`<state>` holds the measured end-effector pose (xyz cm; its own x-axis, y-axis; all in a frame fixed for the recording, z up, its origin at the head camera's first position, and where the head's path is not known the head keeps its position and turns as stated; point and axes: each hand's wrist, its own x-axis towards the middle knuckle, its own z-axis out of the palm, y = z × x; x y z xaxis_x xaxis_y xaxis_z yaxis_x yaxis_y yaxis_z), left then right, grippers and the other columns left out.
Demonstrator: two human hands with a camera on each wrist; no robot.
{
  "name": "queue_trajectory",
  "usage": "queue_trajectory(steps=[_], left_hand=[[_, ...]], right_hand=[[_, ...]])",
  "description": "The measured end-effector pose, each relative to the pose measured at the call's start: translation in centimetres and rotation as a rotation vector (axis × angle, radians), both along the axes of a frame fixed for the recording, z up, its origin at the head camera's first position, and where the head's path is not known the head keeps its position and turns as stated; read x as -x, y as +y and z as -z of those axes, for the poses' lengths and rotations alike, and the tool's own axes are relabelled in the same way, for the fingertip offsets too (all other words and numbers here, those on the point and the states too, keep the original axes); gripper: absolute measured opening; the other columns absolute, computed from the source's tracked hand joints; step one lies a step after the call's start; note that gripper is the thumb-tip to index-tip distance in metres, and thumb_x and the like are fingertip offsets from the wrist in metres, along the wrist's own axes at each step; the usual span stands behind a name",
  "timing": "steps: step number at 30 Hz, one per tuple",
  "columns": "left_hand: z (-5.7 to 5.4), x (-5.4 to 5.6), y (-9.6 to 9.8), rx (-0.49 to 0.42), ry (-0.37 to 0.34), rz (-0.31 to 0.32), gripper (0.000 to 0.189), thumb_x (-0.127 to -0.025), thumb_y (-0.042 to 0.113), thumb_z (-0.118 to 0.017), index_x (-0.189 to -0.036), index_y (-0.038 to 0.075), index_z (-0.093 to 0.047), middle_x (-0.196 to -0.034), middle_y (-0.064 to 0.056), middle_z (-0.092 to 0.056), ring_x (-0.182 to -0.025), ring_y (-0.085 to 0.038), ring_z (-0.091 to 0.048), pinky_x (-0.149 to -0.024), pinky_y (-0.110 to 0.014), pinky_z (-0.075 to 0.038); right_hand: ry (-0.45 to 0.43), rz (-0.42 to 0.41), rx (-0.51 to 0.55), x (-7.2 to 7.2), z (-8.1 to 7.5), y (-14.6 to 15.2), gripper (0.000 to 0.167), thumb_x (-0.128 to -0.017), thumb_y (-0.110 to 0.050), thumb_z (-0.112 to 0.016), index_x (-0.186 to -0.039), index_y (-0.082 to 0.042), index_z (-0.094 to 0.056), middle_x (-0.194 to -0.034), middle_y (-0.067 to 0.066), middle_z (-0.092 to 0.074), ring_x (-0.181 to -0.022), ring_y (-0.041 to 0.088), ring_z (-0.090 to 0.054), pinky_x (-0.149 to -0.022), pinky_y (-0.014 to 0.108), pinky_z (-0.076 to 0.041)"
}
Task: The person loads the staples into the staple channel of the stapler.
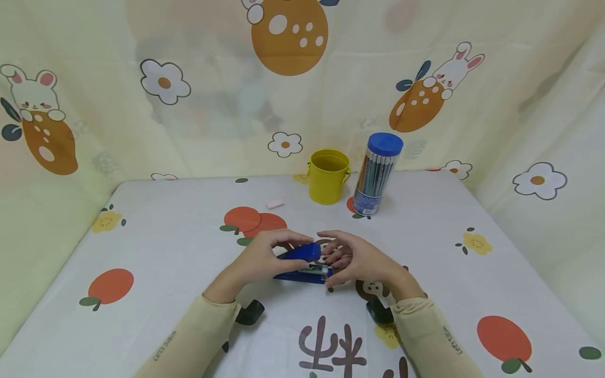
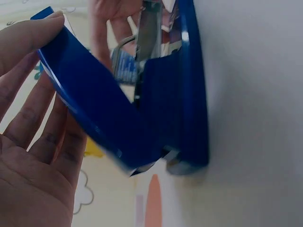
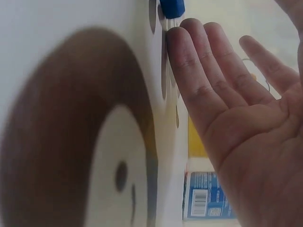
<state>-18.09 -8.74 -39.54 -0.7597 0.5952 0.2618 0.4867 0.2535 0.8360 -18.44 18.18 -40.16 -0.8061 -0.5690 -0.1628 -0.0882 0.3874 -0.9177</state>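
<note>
A blue stapler lies on the tablecloth in front of me, its top arm swung up from the base. My left hand grips that raised arm between thumb and fingers. In the left wrist view the hinge end of the stapler faces the camera, and the metal staple track shows above the base. My right hand hovers around the front end of the stapler, thumb and fingers spread apart. In the right wrist view its fingers are nearly straight, with the blue tip of the stapler beyond them.
Behind the hands stand a yellow bucket and a clear tub of pencils with a blue lid. A small pink eraser lies left of the bucket. A printed curtain hangs along the table's back edge.
</note>
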Motion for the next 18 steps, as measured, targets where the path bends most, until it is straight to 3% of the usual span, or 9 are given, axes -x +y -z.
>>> queue_trajectory(steps=[18], left_hand=[[1.2, -0.3, 1.1, 0.061, -0.119, -0.028, 0.046, -0.086, 0.025, -0.083, -0.127, 0.01, -0.069, -0.115, 0.009, -0.07, -0.108, -0.01, -0.062, -0.096, -0.034, -0.049]], right_hand=[[0.02, -0.014, -0.005, 0.2, -0.1, 0.5, 0.101, -0.072, -0.016, -0.093, -0.155, -0.013, -0.036, -0.128, 0.011, -0.06, -0.111, 0.028, -0.064, -0.095, 0.042, -0.052]])
